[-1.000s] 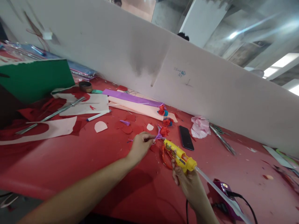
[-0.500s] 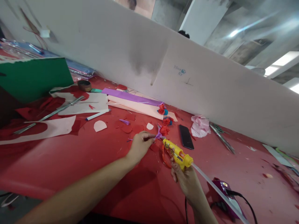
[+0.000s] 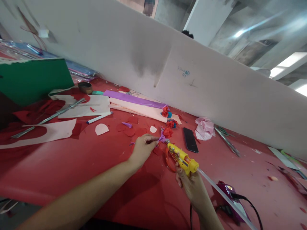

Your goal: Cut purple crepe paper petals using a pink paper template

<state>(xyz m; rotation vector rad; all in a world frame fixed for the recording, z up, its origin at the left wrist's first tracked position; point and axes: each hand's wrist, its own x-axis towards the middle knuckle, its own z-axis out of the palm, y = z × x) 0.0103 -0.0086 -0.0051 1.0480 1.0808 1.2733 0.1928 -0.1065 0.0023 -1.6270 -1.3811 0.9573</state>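
Observation:
My left hand (image 3: 144, 148) is closed, pinching a paper flower by its purple paper base (image 3: 162, 137). The red petals (image 3: 168, 132) of this flower point away to the right. In my right hand (image 3: 189, 182) is a yellow hot glue gun (image 3: 182, 156), its fingers wrapped round the handle. A long clear glue stick (image 3: 223, 193) sticks out of the gun's back end. The nozzle sits right at the purple base; whether it touches is too small to tell. Two more red paper flowers (image 3: 165, 111) lie just beyond.
A black phone (image 3: 190, 140) and crumpled pink paper (image 3: 204, 128) lie to the right. A purple power box (image 3: 231, 201) with a cable stands at lower right. Paper cutouts (image 3: 102, 129), a marker (image 3: 98, 118) and purple and pink sheets (image 3: 139, 110) lie left and behind, before a white partition (image 3: 115, 48).
The glue gun's nozzle and the purple base have shifted very slightly against each other. Both hands keep their holds. The whole view has drifted a little.

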